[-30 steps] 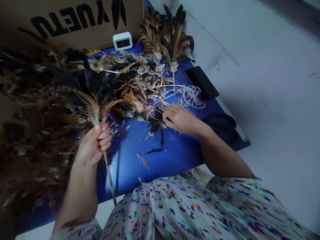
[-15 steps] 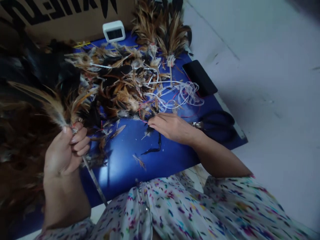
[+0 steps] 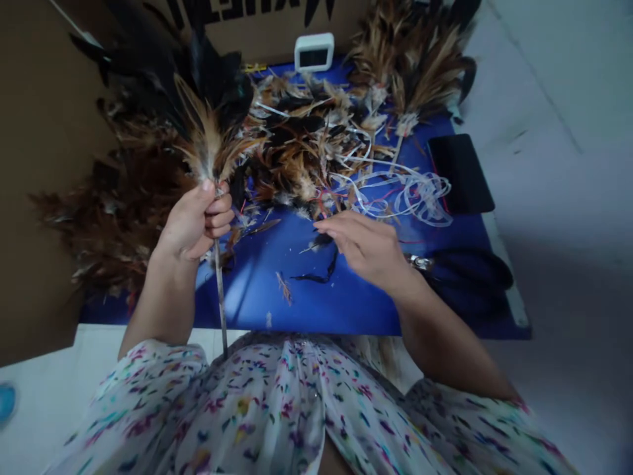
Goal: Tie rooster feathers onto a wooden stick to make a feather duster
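Observation:
My left hand (image 3: 200,221) is closed round a feather duster, gripping it where brown and black feathers (image 3: 210,142) meet the thin stick (image 3: 220,290). The stick points down toward my lap, its lower end against the patterned clothing. My right hand (image 3: 363,247) is low over the blue table (image 3: 277,307), its fingers drawn together at the tips. Whatever they pinch is too small to make out. Red thread (image 3: 324,210) lies just beyond those fingertips, and small dark feathers (image 3: 321,243) lie beneath them.
Loose feathers (image 3: 297,155) cover the table's middle, with a brown feather pile (image 3: 123,218) at left. White ribbon (image 3: 420,194), a black phone (image 3: 459,173) and black-handled scissors (image 3: 465,274) lie at right. Feather bundles (image 3: 420,72), a white device (image 3: 314,53) and cardboard (image 3: 257,33) are behind.
The view has swung left, so the table sits further right. My left hand has brought the duster more upright. My right hand has stayed near the red thread, its fingers now straighter.

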`<move>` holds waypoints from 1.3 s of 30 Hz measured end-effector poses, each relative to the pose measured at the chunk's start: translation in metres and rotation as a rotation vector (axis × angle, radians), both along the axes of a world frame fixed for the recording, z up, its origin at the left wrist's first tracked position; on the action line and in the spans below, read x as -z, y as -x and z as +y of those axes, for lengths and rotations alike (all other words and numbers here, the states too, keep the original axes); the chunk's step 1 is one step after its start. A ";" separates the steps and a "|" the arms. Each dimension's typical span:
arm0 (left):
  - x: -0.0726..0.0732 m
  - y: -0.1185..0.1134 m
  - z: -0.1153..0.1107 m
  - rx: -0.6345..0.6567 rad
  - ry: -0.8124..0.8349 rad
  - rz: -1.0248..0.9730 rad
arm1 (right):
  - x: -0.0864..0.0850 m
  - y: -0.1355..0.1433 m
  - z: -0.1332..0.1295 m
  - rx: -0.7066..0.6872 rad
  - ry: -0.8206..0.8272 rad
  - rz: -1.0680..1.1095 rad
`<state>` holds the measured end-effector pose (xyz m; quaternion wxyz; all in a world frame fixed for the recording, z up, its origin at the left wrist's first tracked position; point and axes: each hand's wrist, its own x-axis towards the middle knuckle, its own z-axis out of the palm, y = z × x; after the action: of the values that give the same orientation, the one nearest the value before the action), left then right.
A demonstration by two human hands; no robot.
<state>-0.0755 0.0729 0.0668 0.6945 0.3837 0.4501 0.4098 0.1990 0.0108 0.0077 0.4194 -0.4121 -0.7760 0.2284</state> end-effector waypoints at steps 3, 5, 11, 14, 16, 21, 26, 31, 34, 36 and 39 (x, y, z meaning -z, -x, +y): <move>-0.009 -0.003 -0.007 -0.056 -0.008 0.003 | 0.006 0.011 -0.007 -0.126 -0.010 -0.042; -0.016 -0.006 -0.013 -0.071 -0.011 0.005 | 0.010 0.018 -0.012 -0.191 -0.026 -0.123; -0.045 -0.020 -0.029 -0.102 -0.076 0.035 | 0.012 0.032 -0.024 -0.321 -0.038 -0.285; -0.061 -0.026 -0.036 -0.202 -0.062 0.002 | 0.013 0.032 -0.024 -0.330 -0.049 -0.351; -0.067 -0.029 -0.041 -0.262 -0.057 -0.005 | 0.015 0.031 -0.024 -0.312 -0.050 -0.405; -0.061 -0.028 -0.048 -0.180 -0.127 0.091 | 0.023 0.032 -0.026 -0.293 -0.090 -0.562; -0.036 -0.021 -0.046 -0.001 -0.120 0.153 | 0.025 0.038 -0.033 -0.409 -0.104 -0.613; -0.016 -0.020 -0.037 0.161 -0.029 0.223 | 0.024 0.043 -0.030 -0.480 0.053 -0.507; -0.010 -0.023 -0.030 0.216 -0.001 0.194 | 0.024 0.044 -0.020 -0.484 0.264 -0.147; -0.006 -0.026 -0.025 0.234 0.006 0.154 | 0.021 0.041 -0.011 -0.463 0.455 0.166; 0.002 -0.027 -0.018 0.234 0.033 0.073 | 0.007 0.035 0.001 -0.420 0.652 0.535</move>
<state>-0.0487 0.0546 0.0651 0.7269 0.4369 0.4337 0.3042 0.1641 0.0120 0.0005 0.3980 -0.2829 -0.5952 0.6382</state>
